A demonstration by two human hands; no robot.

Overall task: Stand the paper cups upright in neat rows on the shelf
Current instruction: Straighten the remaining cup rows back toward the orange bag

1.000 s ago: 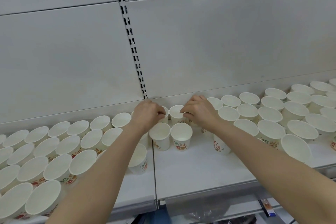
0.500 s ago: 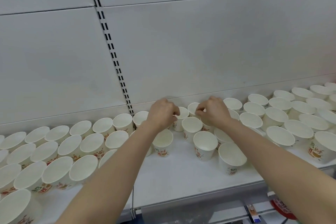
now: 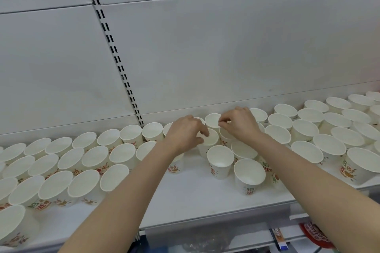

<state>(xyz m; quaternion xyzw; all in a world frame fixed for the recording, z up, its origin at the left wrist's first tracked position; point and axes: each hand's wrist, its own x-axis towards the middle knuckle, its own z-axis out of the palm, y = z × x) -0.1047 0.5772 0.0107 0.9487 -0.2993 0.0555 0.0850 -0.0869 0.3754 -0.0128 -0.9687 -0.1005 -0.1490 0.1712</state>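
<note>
I'm mid-step, filling the gap at the back edge of the shelf (image 3: 191, 197), just right of the slotted upright (image 3: 115, 55) on the back wall. Doing it well, I judge: seat each cup flat on its base, rim level, snug to its neighbours, lined up with the back row on both sides; move slowly, since these light cups tip easily and a knock would domino the rows.

My left hand (image 3: 184, 135) has fingers curled, thumb and forefinger pinching the rim of the second-row cup (image 3: 211, 139), upright. My right hand (image 3: 239, 124) has fingers bent, tips pinching at the rim of the back-row cup (image 3: 212, 119) by the back wall; the exact contact is small, so I judge that grip rather than see it clearly.

Paper cups stand upright in rows along the left stretch (image 3: 86, 156) and the right stretch (image 3: 308, 131) of the shelf. Loose cups (image 3: 221, 162) in the middle toward the front edge aren't aligned yet.
</note>
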